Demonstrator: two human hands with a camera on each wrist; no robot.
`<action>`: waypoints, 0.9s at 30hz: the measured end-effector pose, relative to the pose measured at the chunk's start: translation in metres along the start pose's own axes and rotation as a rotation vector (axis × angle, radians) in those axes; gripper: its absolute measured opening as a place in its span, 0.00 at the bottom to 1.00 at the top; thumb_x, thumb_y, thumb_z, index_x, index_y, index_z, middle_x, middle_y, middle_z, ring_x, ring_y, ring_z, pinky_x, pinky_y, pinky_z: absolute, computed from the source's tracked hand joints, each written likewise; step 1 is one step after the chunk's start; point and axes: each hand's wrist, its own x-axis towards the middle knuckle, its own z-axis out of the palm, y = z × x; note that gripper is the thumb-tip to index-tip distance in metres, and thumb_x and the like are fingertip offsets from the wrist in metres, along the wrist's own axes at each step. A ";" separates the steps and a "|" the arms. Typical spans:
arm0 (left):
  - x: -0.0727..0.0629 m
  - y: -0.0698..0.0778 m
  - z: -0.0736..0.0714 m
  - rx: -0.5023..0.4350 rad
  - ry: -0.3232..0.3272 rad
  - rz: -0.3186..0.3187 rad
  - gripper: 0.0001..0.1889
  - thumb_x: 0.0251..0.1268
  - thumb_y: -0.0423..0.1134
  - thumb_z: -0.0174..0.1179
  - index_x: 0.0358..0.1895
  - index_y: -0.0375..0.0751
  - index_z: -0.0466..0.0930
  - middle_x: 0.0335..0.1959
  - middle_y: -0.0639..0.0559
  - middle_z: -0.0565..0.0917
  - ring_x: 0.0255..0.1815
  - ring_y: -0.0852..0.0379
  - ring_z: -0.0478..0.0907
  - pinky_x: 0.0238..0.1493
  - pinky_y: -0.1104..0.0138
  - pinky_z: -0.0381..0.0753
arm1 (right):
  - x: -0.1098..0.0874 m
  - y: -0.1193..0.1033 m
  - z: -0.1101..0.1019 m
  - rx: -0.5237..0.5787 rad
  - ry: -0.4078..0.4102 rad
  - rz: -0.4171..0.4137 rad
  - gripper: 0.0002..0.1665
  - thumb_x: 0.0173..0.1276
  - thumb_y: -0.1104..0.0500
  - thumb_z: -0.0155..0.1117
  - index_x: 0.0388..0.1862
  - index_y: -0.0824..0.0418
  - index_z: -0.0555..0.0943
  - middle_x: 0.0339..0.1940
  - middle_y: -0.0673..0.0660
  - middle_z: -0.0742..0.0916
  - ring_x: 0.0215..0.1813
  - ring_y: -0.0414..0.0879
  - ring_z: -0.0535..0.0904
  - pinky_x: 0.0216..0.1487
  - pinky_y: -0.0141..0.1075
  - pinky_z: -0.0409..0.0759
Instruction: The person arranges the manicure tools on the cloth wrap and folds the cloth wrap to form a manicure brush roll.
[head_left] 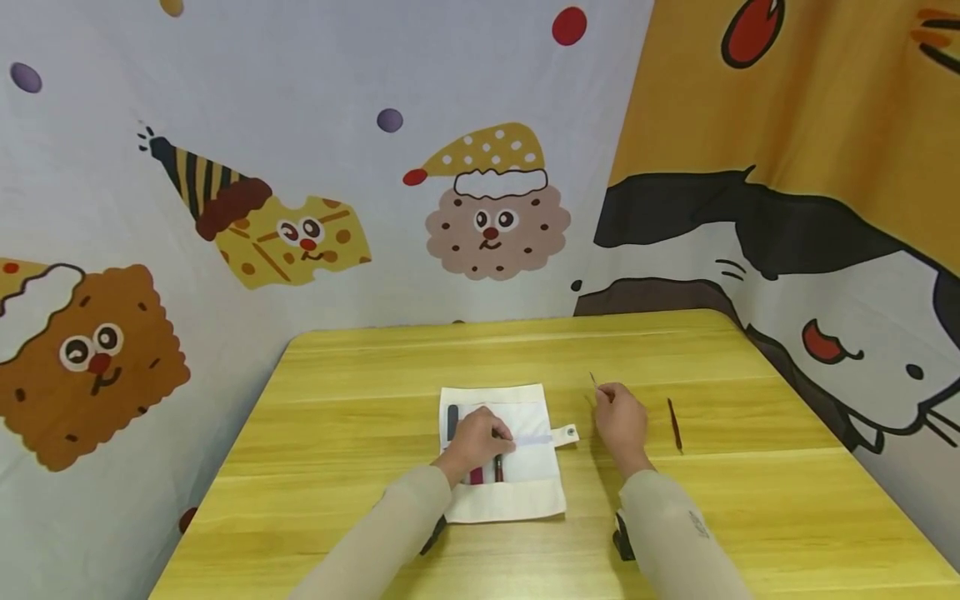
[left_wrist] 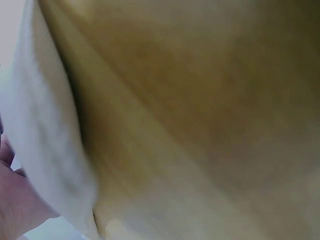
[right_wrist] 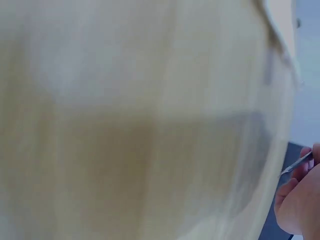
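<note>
An unfolded cream cloth tool pouch (head_left: pixel 517 504) lies on the table, with a pale band (head_left: pixel 534 439) across its inside. My left hand (head_left: pixel 474 440) is over the pouch, thumb and forefinger pinching at the band. Below those fingers, a slim dark tool (head_left: pixel 498 471) and a magenta handle (head_left: pixel 476 476) stand in the pouch; a dark blue piece (head_left: pixel 452 422) is at its left. Right of the pouch, my right hand (head_left: pixel 622 421) grips a thin tool with a metal tip (head_left: pixel 593 380). The right wrist view also shows this slim metal tool (right_wrist: pixel 297 164) between the fingers.
A slim red-brown tool (head_left: pixel 675 425) lies on the wooden table (head_left: pixel 360 400) to the right of my right hand. The pouch's snap tab (head_left: pixel 566 434) sticks out toward that hand. Cartoon-printed cloth (head_left: pixel 330 100) hangs behind the table.
</note>
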 end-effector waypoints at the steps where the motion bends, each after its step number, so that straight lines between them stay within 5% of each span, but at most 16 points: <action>1: 0.000 0.000 0.000 0.007 0.001 0.001 0.06 0.57 0.37 0.73 0.25 0.47 0.87 0.29 0.59 0.75 0.34 0.61 0.69 0.42 0.63 0.71 | 0.001 -0.004 0.001 0.042 -0.002 0.015 0.18 0.78 0.58 0.53 0.55 0.69 0.80 0.48 0.68 0.85 0.47 0.61 0.81 0.46 0.53 0.77; 13: 0.000 -0.001 -0.002 0.004 -0.010 -0.006 0.05 0.58 0.35 0.71 0.26 0.46 0.87 0.30 0.58 0.75 0.35 0.60 0.70 0.45 0.60 0.71 | 0.005 -0.045 0.019 0.503 -0.124 0.214 0.19 0.76 0.59 0.58 0.62 0.66 0.78 0.56 0.64 0.81 0.57 0.58 0.78 0.56 0.46 0.78; 27: 0.001 0.000 -0.005 0.007 -0.028 0.002 0.05 0.59 0.34 0.69 0.27 0.46 0.88 0.30 0.59 0.75 0.34 0.61 0.70 0.52 0.53 0.69 | 0.019 -0.078 0.022 0.592 -0.138 0.241 0.19 0.77 0.57 0.56 0.62 0.63 0.78 0.56 0.62 0.81 0.50 0.50 0.77 0.54 0.44 0.77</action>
